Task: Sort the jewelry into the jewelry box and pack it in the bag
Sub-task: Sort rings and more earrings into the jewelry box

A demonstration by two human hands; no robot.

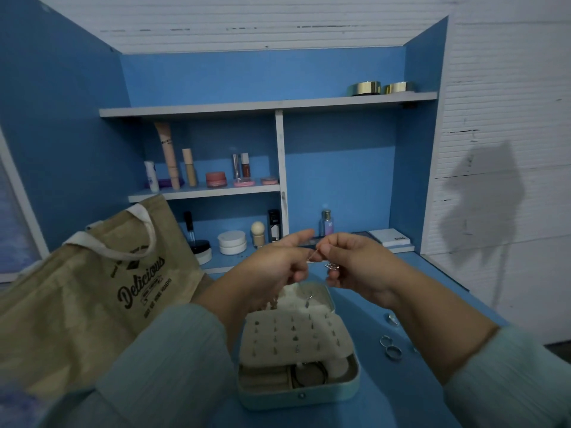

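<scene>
Your tote bag (92, 291) slumps on the left of the blue surface (364, 307), close beside the open jewelry box (298, 344); judged from here, its soft side could sag or get nudged by your left sleeve into the box and shift it while your attention is up in the air

The box sits directly under your hands, lid back, the studded earring panel (290, 332) folded over the lower tray. That panel covers part of the compartments, so anything you drop may bounce off it and slide to the surface rather than land in a slot

Your left hand (272, 267) and right hand (355, 264) are raised together above the box, each pinching one end of a thin chain (315, 256), with a small pendant (332, 266) hanging by your right fingers. The chain is fine and hard to see in this dim light; pull your hands apart too firmly and it may snap or slip free, and it can knot if it goes in bunched

The loose rings (392, 347) lie on the surface to the right of the box, near your right forearm, so a careless sweep could roll them off the edge
</scene>
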